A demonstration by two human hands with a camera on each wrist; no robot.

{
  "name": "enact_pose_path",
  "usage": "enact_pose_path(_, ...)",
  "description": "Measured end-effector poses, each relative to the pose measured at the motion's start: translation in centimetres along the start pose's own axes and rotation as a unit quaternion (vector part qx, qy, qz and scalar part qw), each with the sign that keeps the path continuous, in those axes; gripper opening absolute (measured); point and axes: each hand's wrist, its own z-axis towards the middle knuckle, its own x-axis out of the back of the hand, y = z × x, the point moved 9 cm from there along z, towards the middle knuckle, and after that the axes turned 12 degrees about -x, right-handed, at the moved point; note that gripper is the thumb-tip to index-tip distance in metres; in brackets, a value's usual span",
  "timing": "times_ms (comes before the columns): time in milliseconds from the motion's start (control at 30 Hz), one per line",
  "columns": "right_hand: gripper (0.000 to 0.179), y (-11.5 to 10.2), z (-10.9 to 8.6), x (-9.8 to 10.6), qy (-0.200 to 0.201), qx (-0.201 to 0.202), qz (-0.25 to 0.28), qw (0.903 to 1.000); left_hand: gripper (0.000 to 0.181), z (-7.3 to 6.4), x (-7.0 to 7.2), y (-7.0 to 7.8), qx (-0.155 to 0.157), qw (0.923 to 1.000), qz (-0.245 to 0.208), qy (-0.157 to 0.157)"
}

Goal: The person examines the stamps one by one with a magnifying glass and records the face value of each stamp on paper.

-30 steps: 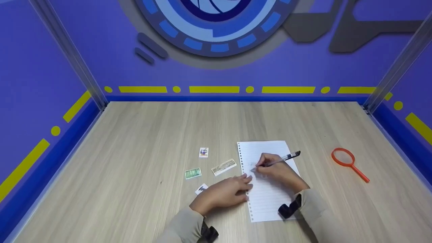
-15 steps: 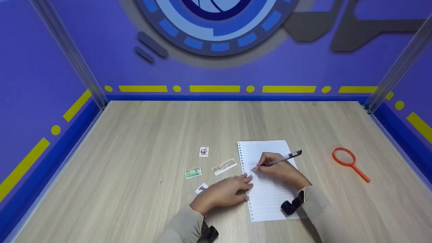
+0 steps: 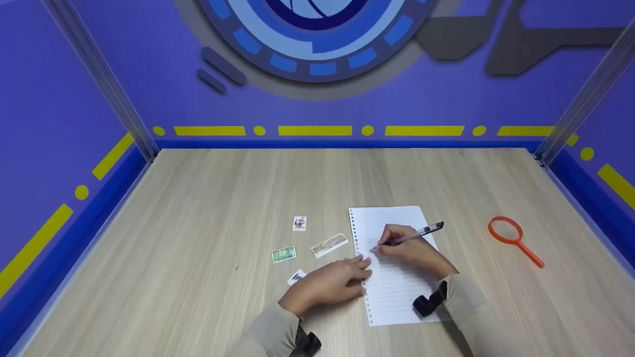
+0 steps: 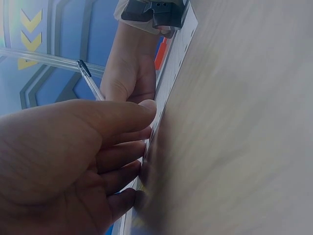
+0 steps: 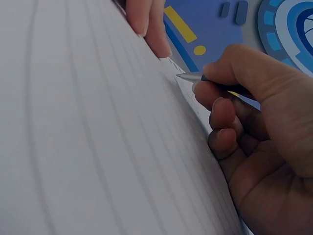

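Note:
My right hand (image 3: 409,250) pinches a clear-barrelled pen (image 3: 427,229) with a black end. Its silver tip points down at a lined sheet of paper (image 3: 397,302), near the punched left margin, as the right wrist view shows at the pen tip (image 5: 188,76). Faint marks lie on the upper lines. My left hand (image 3: 332,282) rests with fingers spread on the left edge of the sheet. Beside it, partly covered by the hand, lies a small white stamp with a dark picture (image 3: 296,276).
Left of the sheet lie a brown stamp (image 3: 329,245), a green stamp (image 3: 284,254) and a stamp with a colourful figure (image 3: 299,223). An orange magnifying glass (image 3: 506,231) lies on the right of the wooden table (image 3: 198,208). Blue walls (image 3: 317,114) enclose the table.
The right hand and pen shift very slightly at the same part of the sheet. The left hand stays in place.

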Motion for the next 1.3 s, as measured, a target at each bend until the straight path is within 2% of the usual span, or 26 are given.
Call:
enact_pose_path(200,0.011,0.5,0.0,0.4,0.016,-0.024,-0.005,0.9996,0.043,-0.1,-0.1,0.0,-0.001,1.0000,0.005,-0.001)
enact_pose_path(500,0.011,0.8,0.2,0.6,0.022,-0.024,0.000,0.9995,0.044,-0.1,-0.1,-0.1,0.003,1.0000,0.006,-0.004)
enact_pose_path(733,0.011,0.8,0.1,0.6,0.026,-0.022,0.008,0.9994,0.043,-0.2,-0.1,-0.3,0.011,0.9998,-0.015,-0.004)
enact_pose_path(1000,0.010,0.9,0.1,0.7,0.031,-0.026,-0.008,0.9991,0.044,-0.1,-0.1,-0.2,0.009,0.9999,-0.011,-0.004)
enact_pose_path(1100,0.008,0.5,0.0,0.6,0.034,-0.027,-0.017,0.9989,0.044,-0.1,-0.1,-0.2,0.008,0.9999,-0.010,-0.005)
enact_pose_path(1300,0.007,-2.0,-1.1,0.4,0.029,-0.030,-0.030,0.9987,0.044,-0.1,-0.1,-0.2,0.011,0.9999,-0.006,-0.008)
